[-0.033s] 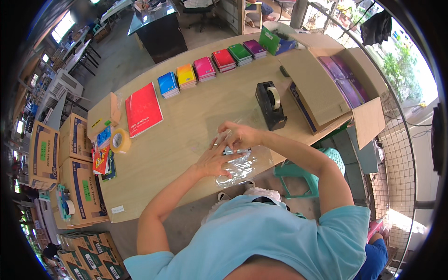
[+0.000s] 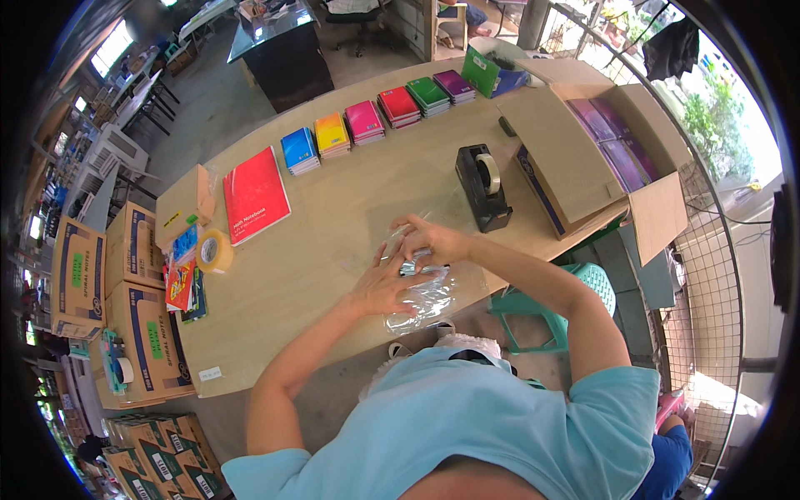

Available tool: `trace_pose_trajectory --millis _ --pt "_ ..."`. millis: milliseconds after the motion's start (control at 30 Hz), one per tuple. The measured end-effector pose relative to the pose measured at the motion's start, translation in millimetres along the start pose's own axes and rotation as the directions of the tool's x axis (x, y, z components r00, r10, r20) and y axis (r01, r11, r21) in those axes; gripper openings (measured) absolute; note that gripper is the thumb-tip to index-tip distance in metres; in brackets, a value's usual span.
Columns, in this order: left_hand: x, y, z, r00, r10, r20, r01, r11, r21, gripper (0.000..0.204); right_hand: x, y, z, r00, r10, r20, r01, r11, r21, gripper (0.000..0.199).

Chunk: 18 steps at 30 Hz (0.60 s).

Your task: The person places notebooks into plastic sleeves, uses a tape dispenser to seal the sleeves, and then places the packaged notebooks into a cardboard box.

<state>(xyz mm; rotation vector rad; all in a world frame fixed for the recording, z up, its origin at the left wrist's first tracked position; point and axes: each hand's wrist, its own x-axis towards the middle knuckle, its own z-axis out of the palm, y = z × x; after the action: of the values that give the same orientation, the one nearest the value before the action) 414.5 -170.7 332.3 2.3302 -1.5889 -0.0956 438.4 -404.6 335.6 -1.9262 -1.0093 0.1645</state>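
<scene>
A crinkled clear plastic bag (image 2: 421, 304) lies at the near edge of the wooden table (image 2: 333, 250), partly hanging over it. My left hand (image 2: 382, 285) rests flat on the bag with its fingers spread. Just beyond it, my right hand (image 2: 432, 242) pinches the upper end of the plastic between its fingertips. Something small and dark shows between the two hands; I cannot tell what it is.
A black tape dispenser (image 2: 483, 187) stands right of my hands. Further off are a red notebook (image 2: 257, 196), a tape roll (image 2: 215, 250), a row of coloured notebook stacks (image 2: 364, 121) and an open cardboard box (image 2: 583, 158) holding purple books. Cartons (image 2: 83, 275) sit left; a green stool (image 2: 533, 300) stands below.
</scene>
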Motion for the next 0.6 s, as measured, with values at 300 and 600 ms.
trace_pose_trajectory --millis 300,600 --pt "5.5 71.8 -21.7 0.623 -0.388 -0.680 0.093 0.899 -0.428 0.020 -23.9 -5.8 11.0 0.914 0.386 -0.123 -0.332 0.888 0.318 0.094" --pt "4.3 64.5 -28.4 0.665 -0.305 -0.681 0.073 0.935 -0.347 0.035 -30.7 3.8 17.9 0.921 0.341 -0.187 -0.292 0.924 0.245 0.101"
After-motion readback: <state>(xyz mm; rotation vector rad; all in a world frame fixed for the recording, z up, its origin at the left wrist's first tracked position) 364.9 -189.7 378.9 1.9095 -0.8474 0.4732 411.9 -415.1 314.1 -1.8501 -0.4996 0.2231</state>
